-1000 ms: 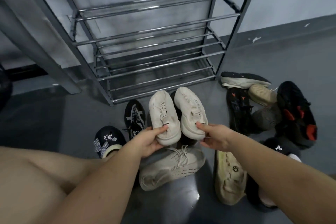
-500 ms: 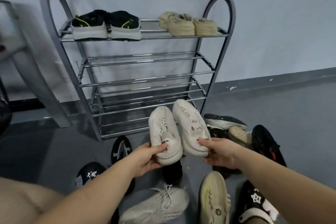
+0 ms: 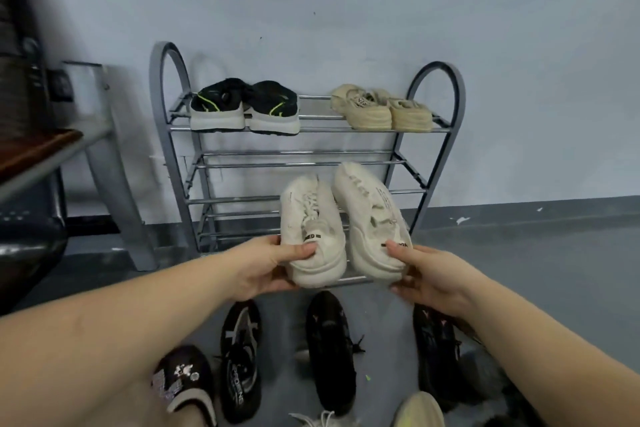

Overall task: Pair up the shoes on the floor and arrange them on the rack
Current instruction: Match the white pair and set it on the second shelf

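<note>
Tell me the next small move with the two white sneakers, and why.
Probably carry both forward onto a bare lower shelf: the left hand and right hand each hold one white sneaker by its heel, and the top shelf carries two pairs.

- Left hand [image 3: 266, 265] gripping heel of left white sneaker [image 3: 311, 229], thumb on top.
- Right hand [image 3: 427, 276] gripping heel of right white sneaker [image 3: 372, 215].
- Both sneakers held side by side, toes toward rack [image 3: 446, 94].
- Top shelf: black pair [image 3: 244, 109] left, beige pair [image 3: 381, 109] right.
- Floor [image 3: 536, 270]: dark shoes [image 3: 330, 350] below the hands.
</note>
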Demonstrator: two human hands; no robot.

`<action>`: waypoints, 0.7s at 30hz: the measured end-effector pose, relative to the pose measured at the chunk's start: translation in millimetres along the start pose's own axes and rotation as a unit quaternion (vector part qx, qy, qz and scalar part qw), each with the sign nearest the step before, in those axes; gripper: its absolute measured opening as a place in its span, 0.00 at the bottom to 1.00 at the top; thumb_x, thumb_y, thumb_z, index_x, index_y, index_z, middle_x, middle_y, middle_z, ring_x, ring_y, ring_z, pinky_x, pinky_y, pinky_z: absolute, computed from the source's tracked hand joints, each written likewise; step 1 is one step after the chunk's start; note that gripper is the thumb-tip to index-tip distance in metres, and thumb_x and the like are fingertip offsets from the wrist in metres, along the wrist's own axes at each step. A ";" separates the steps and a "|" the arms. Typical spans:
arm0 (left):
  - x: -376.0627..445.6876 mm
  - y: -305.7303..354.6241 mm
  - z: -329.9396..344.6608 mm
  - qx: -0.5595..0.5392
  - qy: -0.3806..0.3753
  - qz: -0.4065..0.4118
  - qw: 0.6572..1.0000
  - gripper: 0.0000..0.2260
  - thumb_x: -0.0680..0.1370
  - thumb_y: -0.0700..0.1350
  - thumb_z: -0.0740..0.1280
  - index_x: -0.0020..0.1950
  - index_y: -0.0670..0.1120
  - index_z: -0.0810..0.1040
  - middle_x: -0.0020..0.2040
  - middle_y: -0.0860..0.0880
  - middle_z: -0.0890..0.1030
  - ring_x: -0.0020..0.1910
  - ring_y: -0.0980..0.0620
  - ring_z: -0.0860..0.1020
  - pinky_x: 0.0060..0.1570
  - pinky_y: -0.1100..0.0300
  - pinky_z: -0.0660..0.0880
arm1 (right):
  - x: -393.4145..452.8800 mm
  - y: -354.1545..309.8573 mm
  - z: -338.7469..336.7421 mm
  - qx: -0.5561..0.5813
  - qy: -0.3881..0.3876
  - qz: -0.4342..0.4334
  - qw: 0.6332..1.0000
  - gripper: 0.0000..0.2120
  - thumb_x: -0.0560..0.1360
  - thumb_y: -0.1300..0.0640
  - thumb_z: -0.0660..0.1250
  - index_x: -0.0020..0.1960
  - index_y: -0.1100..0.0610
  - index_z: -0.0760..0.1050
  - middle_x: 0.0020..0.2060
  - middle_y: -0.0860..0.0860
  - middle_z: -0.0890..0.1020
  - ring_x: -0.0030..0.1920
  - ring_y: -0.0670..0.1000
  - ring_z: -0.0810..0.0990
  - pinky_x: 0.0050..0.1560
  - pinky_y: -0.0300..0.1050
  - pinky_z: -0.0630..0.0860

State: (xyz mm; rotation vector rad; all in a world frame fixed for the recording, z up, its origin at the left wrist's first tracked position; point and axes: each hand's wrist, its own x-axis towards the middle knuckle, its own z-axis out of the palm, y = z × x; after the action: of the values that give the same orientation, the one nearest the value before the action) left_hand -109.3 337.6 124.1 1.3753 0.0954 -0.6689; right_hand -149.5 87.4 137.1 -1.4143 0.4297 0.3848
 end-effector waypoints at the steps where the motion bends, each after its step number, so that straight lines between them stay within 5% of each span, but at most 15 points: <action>1: -0.9 8.5 -5.2 -0.001 0.005 0.002 1.000 0.13 0.73 0.42 0.70 0.57 0.44 0.77 0.42 0.50 0.85 0.38 0.54 0.84 0.32 0.62 0.80 | 4.8 -5.0 7.6 0.001 -0.002 -0.013 1.000 0.09 0.71 0.55 0.71 0.50 0.56 0.79 0.43 0.54 0.79 0.41 0.52 0.73 0.36 0.43 0.79; 4: -2.8 32.4 -24.4 0.022 0.014 0.005 1.000 0.16 0.70 0.44 0.70 0.57 0.43 0.77 0.41 0.49 0.85 0.37 0.54 0.84 0.33 0.62 0.80 | 18.5 -17.9 29.2 -0.010 -0.006 -0.057 0.998 0.09 0.72 0.55 0.71 0.50 0.58 0.80 0.46 0.58 0.76 0.46 0.55 0.72 0.37 0.43 0.81; 8: 0.5 52.0 -51.1 0.011 0.038 0.011 0.999 0.12 0.71 0.45 0.69 0.53 0.43 0.78 0.44 0.48 0.85 0.40 0.53 0.83 0.37 0.61 0.82 | 41.5 -29.0 57.2 -0.009 0.005 -0.094 0.996 0.13 0.71 0.54 0.72 0.52 0.60 0.79 0.45 0.56 0.84 0.40 0.51 0.82 0.48 0.48 0.81; 12: 12.3 62.2 -80.7 -0.014 0.061 0.018 0.998 0.21 0.65 0.46 0.71 0.56 0.42 0.77 0.53 0.45 0.82 0.51 0.49 0.81 0.45 0.57 0.81 | 76.9 -40.7 86.2 0.019 0.023 -0.101 0.994 0.11 0.71 0.55 0.73 0.49 0.60 0.78 0.25 0.47 0.81 0.21 0.40 0.76 0.44 0.47 0.80; 17: 29.2 66.9 -118.6 -0.030 0.110 0.015 0.993 0.17 0.70 0.44 0.70 0.57 0.42 0.76 0.49 0.47 0.83 0.47 0.51 0.81 0.39 0.61 0.82 | 127.7 -45.2 122.9 0.008 0.033 -0.118 0.992 0.23 0.67 0.50 0.76 0.58 0.60 0.77 0.47 0.56 0.84 0.41 0.50 0.84 0.38 0.44 0.81; 21: 43.6 68.6 -144.8 -0.025 0.136 0.018 0.990 0.21 0.69 0.45 0.71 0.61 0.43 0.75 0.51 0.48 0.82 0.49 0.52 0.80 0.44 0.61 0.80 | 163.9 -43.9 148.6 0.000 0.044 -0.129 0.991 0.28 0.65 0.47 0.76 0.60 0.59 0.77 0.50 0.57 0.84 0.49 0.55 0.83 0.38 0.43 0.80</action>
State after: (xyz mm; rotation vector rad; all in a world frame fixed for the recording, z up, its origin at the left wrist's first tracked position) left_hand 5.2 457.5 132.6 1.4108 0.3018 -0.4418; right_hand 22.6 230.1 107.6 -1.4701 0.3123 0.1125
